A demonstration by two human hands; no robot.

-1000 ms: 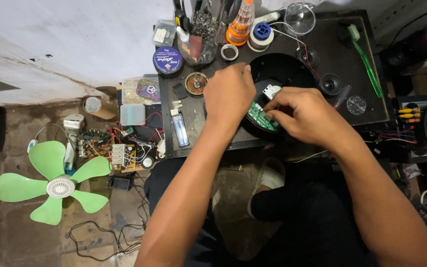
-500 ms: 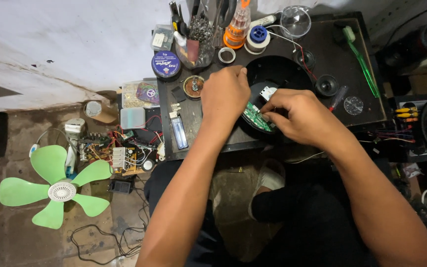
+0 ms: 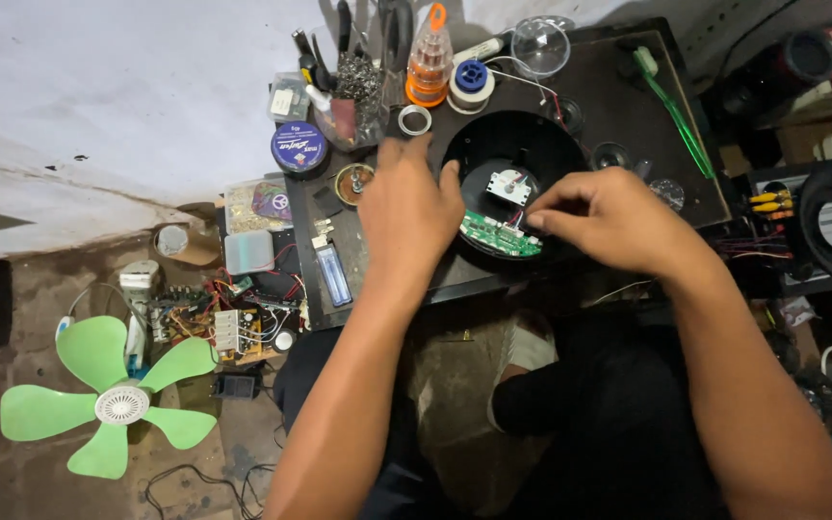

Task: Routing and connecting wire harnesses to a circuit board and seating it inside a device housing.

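Observation:
A round black housing [image 3: 532,144] lies on the dark work table [image 3: 618,106], with a green circuit board [image 3: 498,236] and a small white part [image 3: 509,185] inside it. My left hand [image 3: 411,207] rests flat on the housing's left rim, thumb against its edge. The fingers of my right hand [image 3: 609,217] are pinched together at the right end of the green board, touching it. Whether they hold a small tool or wire there is hidden by the fingers.
Along the table's back stand an orange-capped bottle [image 3: 429,60], a solder spool [image 3: 472,82], a blue round tin [image 3: 299,147], a clear dome [image 3: 539,45] and a green toothbrush [image 3: 671,111]. On the floor at left lie green fan blades [image 3: 113,400] and loose circuit boards [image 3: 228,327].
My left hand has slid off the housing's centre to its left rim, uncovering the white part and more of the green board. My right hand stays pinched at the board.

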